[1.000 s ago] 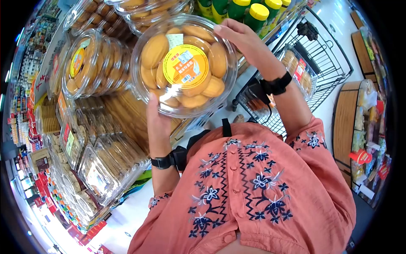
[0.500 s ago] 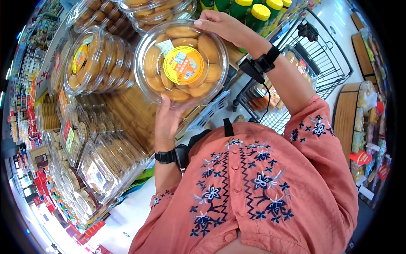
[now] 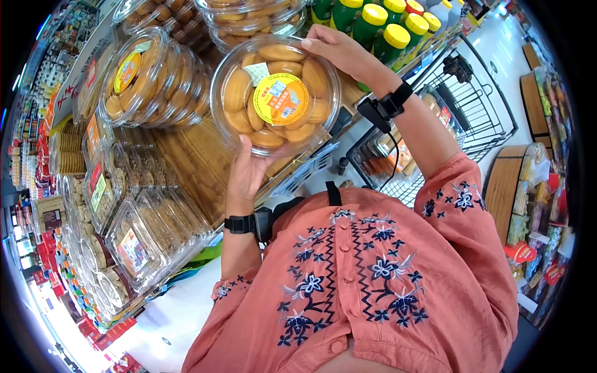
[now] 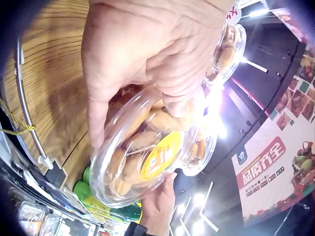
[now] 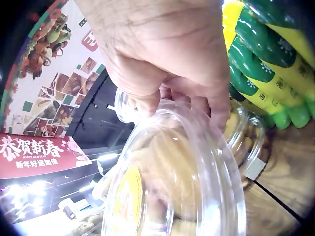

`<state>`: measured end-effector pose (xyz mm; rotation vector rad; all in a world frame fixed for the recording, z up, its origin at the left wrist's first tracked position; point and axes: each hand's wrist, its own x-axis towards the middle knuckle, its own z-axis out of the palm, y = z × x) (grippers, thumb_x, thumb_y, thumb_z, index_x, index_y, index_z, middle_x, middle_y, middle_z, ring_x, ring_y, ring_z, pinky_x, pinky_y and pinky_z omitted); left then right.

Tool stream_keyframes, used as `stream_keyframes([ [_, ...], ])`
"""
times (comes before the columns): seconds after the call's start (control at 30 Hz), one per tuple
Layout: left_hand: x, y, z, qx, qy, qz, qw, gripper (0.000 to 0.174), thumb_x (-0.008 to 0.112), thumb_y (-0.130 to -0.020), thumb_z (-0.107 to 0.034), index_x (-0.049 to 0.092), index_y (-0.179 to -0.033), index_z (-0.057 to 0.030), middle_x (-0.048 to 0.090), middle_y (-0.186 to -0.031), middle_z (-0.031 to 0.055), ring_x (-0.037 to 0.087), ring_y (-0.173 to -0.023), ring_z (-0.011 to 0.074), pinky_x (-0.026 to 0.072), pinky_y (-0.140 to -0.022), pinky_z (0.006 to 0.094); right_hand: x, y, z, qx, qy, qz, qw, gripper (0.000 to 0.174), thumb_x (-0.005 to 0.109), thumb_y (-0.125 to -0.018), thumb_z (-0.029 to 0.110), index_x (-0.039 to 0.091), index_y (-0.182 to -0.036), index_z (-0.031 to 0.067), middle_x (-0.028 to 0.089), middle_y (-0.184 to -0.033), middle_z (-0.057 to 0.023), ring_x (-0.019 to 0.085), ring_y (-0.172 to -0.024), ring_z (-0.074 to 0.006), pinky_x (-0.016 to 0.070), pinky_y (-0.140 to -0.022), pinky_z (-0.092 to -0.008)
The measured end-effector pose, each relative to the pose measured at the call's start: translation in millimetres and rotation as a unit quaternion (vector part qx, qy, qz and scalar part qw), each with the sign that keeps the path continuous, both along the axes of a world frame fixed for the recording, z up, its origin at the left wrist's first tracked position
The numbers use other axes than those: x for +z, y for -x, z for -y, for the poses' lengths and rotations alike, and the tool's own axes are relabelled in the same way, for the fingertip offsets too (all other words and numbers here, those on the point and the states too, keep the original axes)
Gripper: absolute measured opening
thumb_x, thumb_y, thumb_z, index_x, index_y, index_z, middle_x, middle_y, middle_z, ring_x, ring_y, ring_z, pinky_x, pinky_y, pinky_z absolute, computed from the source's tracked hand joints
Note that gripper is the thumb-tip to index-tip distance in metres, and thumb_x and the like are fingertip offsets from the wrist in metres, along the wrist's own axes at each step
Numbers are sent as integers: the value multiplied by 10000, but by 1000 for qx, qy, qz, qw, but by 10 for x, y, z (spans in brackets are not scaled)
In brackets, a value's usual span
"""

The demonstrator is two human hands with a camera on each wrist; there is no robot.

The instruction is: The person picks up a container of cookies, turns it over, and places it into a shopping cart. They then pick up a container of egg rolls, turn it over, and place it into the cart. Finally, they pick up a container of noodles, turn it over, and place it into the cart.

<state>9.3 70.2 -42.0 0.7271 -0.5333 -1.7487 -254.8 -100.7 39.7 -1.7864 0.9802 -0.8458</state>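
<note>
Between my two hands is a round clear plastic container (image 3: 236,87) of golden oval cakes, with a yellow-orange round label (image 3: 281,99) facing up at me. My left hand (image 3: 245,177) grips its near lower edge, thumb over the rim and fingers underneath. At the far upper rim, my right hand (image 3: 339,53) pinches the edge with thumb and fingers. In the left wrist view the left hand (image 4: 152,49) spans the container's side (image 4: 110,184). The right wrist view has the right hand (image 5: 167,54) curled over the rim, above the cakes seen through the plastic.
Stacked round cake containers (image 3: 146,81) stand left of my hands on a wooden display table (image 3: 186,158). Boxed cookies (image 3: 137,245) sit nearer on the left. Green bottles with yellow caps (image 3: 373,31) line the back. A wire shopping cart (image 3: 491,124) holding packages is at the right.
The container has turned slightly and looks a little smaller, farther from my head. My right hand has shifted left along its rim toward the top. Both hands keep hold of it.
</note>
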Motion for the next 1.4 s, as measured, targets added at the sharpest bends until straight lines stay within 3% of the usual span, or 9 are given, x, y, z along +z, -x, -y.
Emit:
stream_keyframes([
  [0.27,5,-24,59,-13,9,32,999,566,462,-1057,-376,362,-1464,5,515,-1426,182,542,-1288,321,485,-1059,529,-106,-14,28,7,14,41,999,286,578,-1020,325,574,-962,45,537,-873,42,466,-838,-53,421,-760,-235],
  [0.47,-88,-69,101,-4,-10,27,1000,625,416,-1053,-462,348,-1473,-4,500,-1438,186,533,-1296,329,488,-1054,529,-97,-22,28,-8,30,21,999,275,586,-1015,308,589,-969,37,577,-881,24,493,-846,-67,439,-768,-249],
  [0.57,-53,-106,120,-15,1,10,1000,665,386,-1045,-511,291,-1513,-49,423,-1500,185,454,-1356,388,419,-1091,601,-77,-39,8,-5,17,30,999,274,590,-1012,311,589,-975,40,582,-888,24,497,-853,-71,440,-776,-251],
  [0.67,-18,-127,102,-20,-1,-2,1000,684,368,-1042,-531,265,-1526,-58,383,-1528,181,420,-1381,389,410,-1096,605,-83,-52,-9,-5,5,37,999,275,592,-1011,314,585,-974,42,585,-896,23,495,-859,-71,438,-782,-250],
  [0.8,39,-126,50,-11,18,16,1000,686,373,-1041,-530,261,-1528,-61,376,-1532,177,419,-1381,388,411,-1092,610,-108,-86,-16,7,8,50,999,268,592,-1012,310,577,-968,47,582,-904,26,489,-865,-65,435,-782,-245],
  [0.9,86,-129,17,7,17,27,999,682,377,-1041,-528,266,-1527,-62,383,-1524,172,425,-1376,386,418,-1085,614,-61,-112,-64,22,7,64,998,270,571,-1026,328,539,-967,67,500,-895,65,440,-863,-36,404,-778,-216],
  [1.1,178,-182,-32,22,34,40,998,685,389,-1034,-534,279,-1518,-63,387,-1515,164,444,-1359,386,457,-1051,612,16,-159,-84,24,12,59,998,274,573,-1026,331,542,-976,64,503,-914,64,444,-875,-34,406,-787,-215],
  [1.2,199,-221,-68,28,44,45,998,697,395,-1028,-543,259,-1521,-69,382,-1515,167,454,-1346,402,476,-1032,610,86,-204,-99,9,27,75,997,276,608,-1002,319,582,-994,44,571,-907,45,482,-855,-55,434,-761,-240],
  [1.4,397,-229,-79,69,61,42,995,698,384,-1030,-544,220,-1532,-88,369,-1524,173,451,-1344,429,490,-1022,595,391,-333,-172,12,-3,69,998,310,565,-1027,347,595,-1101,48,586,-1005,38,501,-967,-41,426,-867,-225],
])
